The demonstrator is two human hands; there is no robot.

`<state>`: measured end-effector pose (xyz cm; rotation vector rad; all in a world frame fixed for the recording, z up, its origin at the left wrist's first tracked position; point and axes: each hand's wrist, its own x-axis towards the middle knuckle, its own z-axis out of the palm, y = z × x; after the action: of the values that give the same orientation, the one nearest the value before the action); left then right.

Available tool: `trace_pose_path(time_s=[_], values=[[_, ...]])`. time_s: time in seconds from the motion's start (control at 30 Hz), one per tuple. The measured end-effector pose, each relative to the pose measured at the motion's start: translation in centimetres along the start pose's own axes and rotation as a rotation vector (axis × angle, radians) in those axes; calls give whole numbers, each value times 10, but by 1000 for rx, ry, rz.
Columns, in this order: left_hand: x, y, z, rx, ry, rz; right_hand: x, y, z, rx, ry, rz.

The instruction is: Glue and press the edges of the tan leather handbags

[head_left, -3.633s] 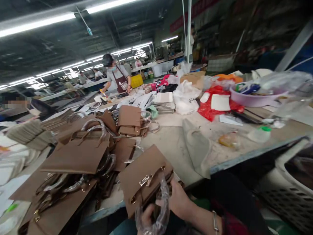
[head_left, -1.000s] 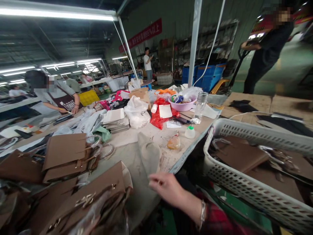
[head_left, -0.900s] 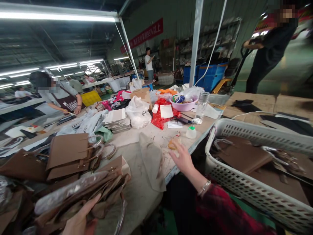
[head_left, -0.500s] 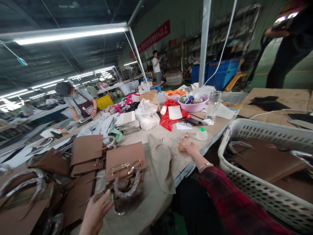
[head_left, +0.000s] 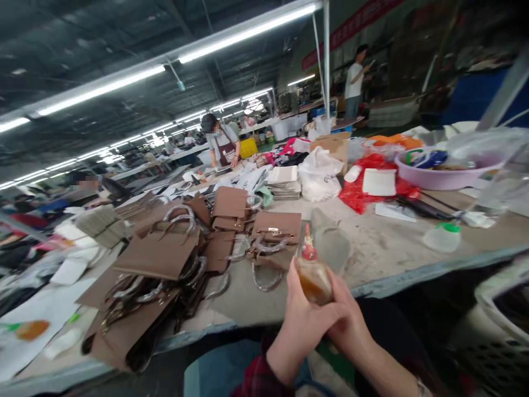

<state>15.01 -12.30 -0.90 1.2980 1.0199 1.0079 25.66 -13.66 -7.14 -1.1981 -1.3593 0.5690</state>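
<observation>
Fluorescent tubes (head_left: pixel 248 33) light the workshop around your counter (head_left: pixel 372 237). At its near edge, you hold up the bottle (head_left: pixel 314 281) of amber liquid, red nozzle (head_left: pixel 308 245) upward; fingers of your left hand (head_left: pixel 303 320) and right hand (head_left: pixel 343 306) wrap around it. You seem to be readying it; the next move likely calls for a steady grip and 1 well-aimed tip. Beyond the far edge, characters on the red banner (head_left: pixel 351 27) are blurred, and lettering on the apron (head_left: pixel 227 154) is too small to read.
</observation>
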Motion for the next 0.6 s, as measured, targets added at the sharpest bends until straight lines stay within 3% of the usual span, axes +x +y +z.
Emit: trace_pose_path(time_s=[0.1, 0.2, 0.33, 0.47, 0.6], values=[[-6, -3, -23, 17, 64, 19, -13, -23, 11, -102, -195, -167], [-19, -13, -54, -35, 27, 47, -15, -34, 6, -60, -294, -218], [-37, -27, -80, -120, 73, 92, -16, -44, -2, 82, -349, -26], [-54, -31, -85, -21, 154, 145, -24, -65, 4, 287, -576, 180], [-68, -30, -84, 60, 164, 186, -31, -89, 23, 139, -567, 209]])
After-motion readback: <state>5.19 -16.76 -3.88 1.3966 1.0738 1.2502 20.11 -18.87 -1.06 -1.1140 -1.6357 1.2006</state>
